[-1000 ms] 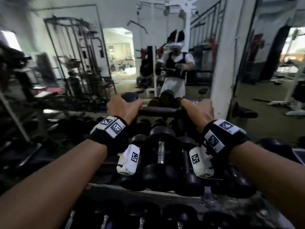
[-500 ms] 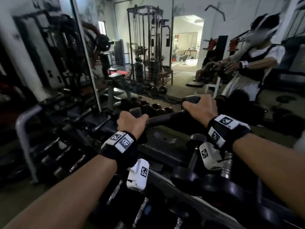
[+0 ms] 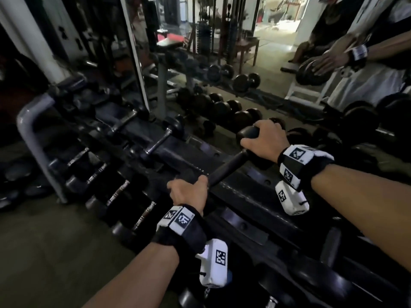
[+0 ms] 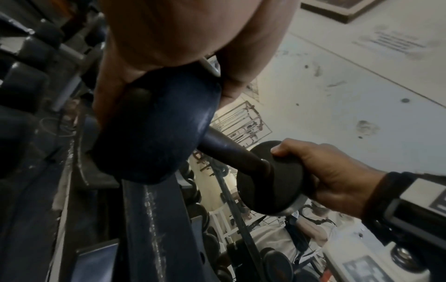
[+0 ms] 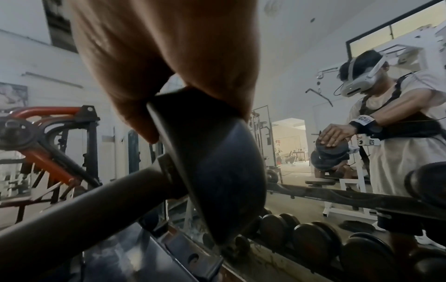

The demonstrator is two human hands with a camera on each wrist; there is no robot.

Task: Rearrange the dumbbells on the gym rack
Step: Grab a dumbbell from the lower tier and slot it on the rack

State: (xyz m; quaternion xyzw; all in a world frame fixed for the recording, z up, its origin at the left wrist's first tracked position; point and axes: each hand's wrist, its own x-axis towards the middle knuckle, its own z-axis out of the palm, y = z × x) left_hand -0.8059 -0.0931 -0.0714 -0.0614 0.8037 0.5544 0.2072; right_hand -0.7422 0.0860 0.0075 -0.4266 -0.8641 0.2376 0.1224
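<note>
I hold one black dumbbell (image 3: pixel 226 167) by both ends, slanted across the top tier of the dark rack (image 3: pixel 244 202). My left hand (image 3: pixel 188 192) grips the near head (image 4: pixel 159 124) from above with curled fingers. My right hand (image 3: pixel 265 138) grips the far head (image 5: pixel 217 162) in the same way near the mirror. The bare handle (image 4: pixel 231 152) runs between the two hands. The near head is close over the front rail (image 4: pixel 149 219); whether it touches the rail cannot be told.
A small chrome-handled dumbbell (image 3: pixel 160 141) lies on the top tier to the left. Several dumbbells (image 3: pixel 115 194) fill the lower tier. The grey end frame (image 3: pixel 29 134) closes the rack on the left. A wall mirror (image 3: pixel 222 63) stands right behind the rack.
Both hands have carried the dumbbell leftward along the rack and lower, onto the top tier's left stretch. My view has turned left and down. Both grips are unchanged.
</note>
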